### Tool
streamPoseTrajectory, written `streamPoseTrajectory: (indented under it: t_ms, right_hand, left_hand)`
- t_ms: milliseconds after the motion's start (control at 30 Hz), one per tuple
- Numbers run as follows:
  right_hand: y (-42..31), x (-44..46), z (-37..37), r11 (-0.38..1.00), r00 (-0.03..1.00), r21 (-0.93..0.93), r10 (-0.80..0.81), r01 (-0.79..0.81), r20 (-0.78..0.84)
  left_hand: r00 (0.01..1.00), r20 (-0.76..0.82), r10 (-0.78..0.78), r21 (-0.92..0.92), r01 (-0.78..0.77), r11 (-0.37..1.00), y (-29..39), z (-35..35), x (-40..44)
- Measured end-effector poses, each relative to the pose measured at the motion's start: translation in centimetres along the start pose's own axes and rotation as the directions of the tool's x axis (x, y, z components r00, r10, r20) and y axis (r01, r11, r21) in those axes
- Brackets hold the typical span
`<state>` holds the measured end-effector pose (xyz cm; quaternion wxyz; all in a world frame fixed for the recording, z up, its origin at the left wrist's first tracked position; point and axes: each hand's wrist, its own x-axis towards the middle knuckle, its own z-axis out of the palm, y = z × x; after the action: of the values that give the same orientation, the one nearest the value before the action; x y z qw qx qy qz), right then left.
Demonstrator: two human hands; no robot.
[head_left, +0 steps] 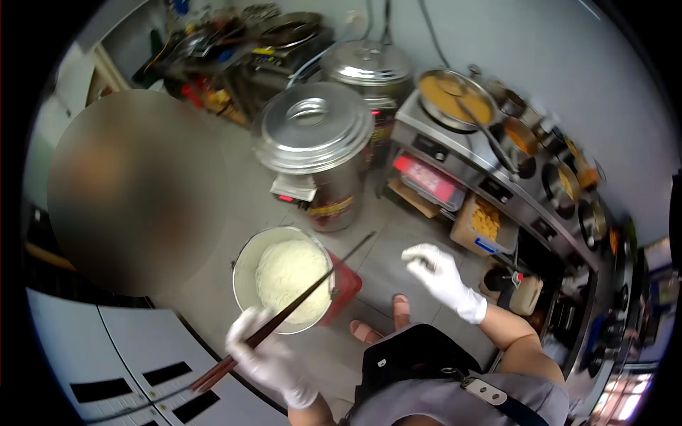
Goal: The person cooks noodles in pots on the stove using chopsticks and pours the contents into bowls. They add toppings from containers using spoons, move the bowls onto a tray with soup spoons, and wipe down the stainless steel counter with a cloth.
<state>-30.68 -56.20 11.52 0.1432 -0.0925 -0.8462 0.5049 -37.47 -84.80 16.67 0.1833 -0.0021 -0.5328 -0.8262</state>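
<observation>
1. left hand [268,356], gloved: closed around long chopsticks [298,299], slanting over the bucket [245,266].
2. right hand [442,280], gloved: fingers loosely curled, apparently holding nothing.
3. pale noodle-like mass [284,266]: in bucket, just beyond left hand.
4. step, judged: tending the mass; next calls for lowering chopsticks into it.

The pair of long dark-brown chopsticks [305,292] looks like smooth wood with a dull sheen, against thin, slightly creased white gloves [440,280] with a smooth skin. The round white bucket [244,273] has a smooth inner wall, though from here I can't tell enamel from plastic. Behind it, the big round silver lid [334,135] is polished, glossy metal; the long grey stove counter [465,170] is brushed-looking steel. Smooth grey tiles [398,227] floor the room; the black apron [419,355] is matt cloth.
</observation>
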Motion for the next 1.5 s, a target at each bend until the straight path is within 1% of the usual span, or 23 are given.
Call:
streamPoseTrajectory:
  t_ms: [67, 133, 200, 267, 333, 367, 500, 600, 633, 667, 700, 733, 767, 800, 833, 933, 1000, 1067, 1100, 1133, 1200, 1267, 1500]
  right_hand:
    - [-3.2, -3.0, -3.9, 0.937, 0.960, -0.211, -0.265, 0.279, 0.092]
    - [-4.2, -6.1, -7.2, 0.823, 0.920, -0.428, -0.387, 0.373, 0.057]
    - [-2.5, -9.3, -10.5, 0.850, 0.935, -0.418, -0.354, 0.321, 0.000]
    - [0.5, -12.7, -14.3, 0.857, 0.974, -0.505, -0.189, 0.100, -0.127]
    - [3.7, -16.6, -18.9, 0.926, 0.959, -0.371, -0.039, -0.071, -0.280]
    - [4.7, -18.7, -22.0, 0.941, 0.944, -0.331, -0.041, -0.074, -0.328]
    - [11.8, -29.3, -31.6, 0.943, 0.814, -0.198, 0.113, -0.269, -0.570]
    - [11.4, -34.8, -39.3, 0.938, 0.674, -0.144, 0.114, -0.316, -0.730]
    - [12.7, -37.6, -41.4, 0.950, 0.648, -0.146, 0.071, -0.275, -0.758]
    - [15.3, -39.9, -43.0, 0.979, 0.517, -0.134, -0.036, -0.154, -0.855]
    - [15.3, -42.6, -45.3, 0.972, 0.420, -0.029, 0.073, -0.232, -0.905]
    - [15.1, -45.4, -47.5, 0.953, 0.311, 0.083, 0.177, -0.292, -0.934]
    - [14.9, -47.6, -49.3, 0.966, 0.141, 0.228, 0.244, -0.120, -0.960]
    - [13.7, -49.6, -51.3, 0.961, 0.062, 0.255, 0.262, -0.106, -0.963]
    - [13.8, -51.6, -52.7, 0.967, -0.020, 0.252, 0.252, -0.039, -0.968]
    - [14.4, -54.7, -56.6, 0.952, -0.235, 0.256, 0.292, 0.170, -0.927]
    - [15.7, -55.4, -58.9, 0.962, -0.245, 0.220, 0.254, 0.160, -0.936]
    - [15.7, -54.6, -61.5, 0.971, -0.222, 0.236, 0.223, -0.031, -0.949]
    - [15.7, -53.8, -62.8, 0.957, -0.235, 0.229, 0.267, 0.178, -0.934]
    - [16.0, -53.4, -64.3, 0.946, -0.229, 0.269, 0.306, 0.179, -0.924]
    - [17.5, -53.5, -67.9, 0.933, -0.021, -0.003, -0.011, -0.360, -1.000]
    - [18.3, -52.1, -71.0, 0.943, 0.004, -0.008, -0.007, -0.333, -1.000]
    - [23.8, -49.7, -77.3, 0.964, -0.141, 0.169, 0.141, -0.206, -0.980]
  left_hand:
    - [0.949, 0.307, -0.069, -0.022, 0.079, 0.997, -2.5, 5.7, -3.7]
    - [0.763, 0.463, -0.450, 0.170, 0.422, 0.890, -3.3, 11.0, -9.1]
    - [0.573, 0.817, -0.054, 0.173, -0.155, 0.973, -5.9, 16.8, -13.8]
    - [0.452, 0.883, -0.127, 0.181, -0.078, 0.980, -7.4, 21.3, -21.5]
    - [0.255, 0.964, -0.071, 0.151, -0.310, 0.939, -8.4, 25.2, -27.8]
    - [0.187, 0.979, -0.078, 0.134, -0.308, 0.942, -8.7, 27.2, -31.3]
    - [-0.110, 0.994, -0.016, -0.022, -0.334, 0.942, -9.1, 34.0, -45.3]
    - [-0.444, 0.896, 0.027, -0.179, -0.303, 0.936, -9.5, 38.7, -53.3]
    - [-0.481, 0.874, 0.060, -0.207, -0.258, 0.944, -9.3, 40.5, -55.1]
    - [-0.513, 0.854, 0.089, -0.229, -0.217, 0.949, -9.3, 42.3, -56.5]
    - [-0.529, 0.844, 0.087, -0.243, -0.232, 0.942, -10.2, 44.4, -57.3]
    - [-0.417, 0.906, 0.069, -0.119, -0.095, 0.988, -12.2, 46.4, -58.1]
    - [-0.290, 0.956, -0.040, 0.037, -0.016, 0.999, -14.3, 48.7, -59.0]
    - [-0.242, 0.924, -0.295, 0.334, 0.136, 0.933, -17.6, 51.2, -59.8]
    - [-0.240, 0.899, -0.367, 0.414, 0.185, 0.891, -21.7, 54.5, -60.6]
    - [-0.385, 0.673, -0.632, 0.652, -0.095, 0.752, -31.6, 63.5, -63.9]
    - [-0.582, 0.424, -0.694, 0.861, 0.021, 0.508, -34.1, 67.7, -66.6]
    - [-0.788, 0.326, -0.523, 0.920, 0.136, 0.369, -35.7, 70.2, -69.9]
    - [-0.785, 0.301, -0.542, 0.944, 0.167, 0.283, -37.2, 71.3, -72.2]
    - [-0.771, 0.278, -0.573, 0.960, 0.202, 0.194, -38.6, 72.1, -73.9]
    - [-0.842, 0.197, -0.503, 0.980, 0.182, 0.078, -40.2, 73.2, -75.6]
    - [-0.833, 0.200, -0.517, 0.979, 0.186, 0.079, -37.0, 73.9, -77.6]
    - [-0.821, 0.174, -0.544, 0.985, 0.142, 0.100, -39.1, 74.1, -78.5]
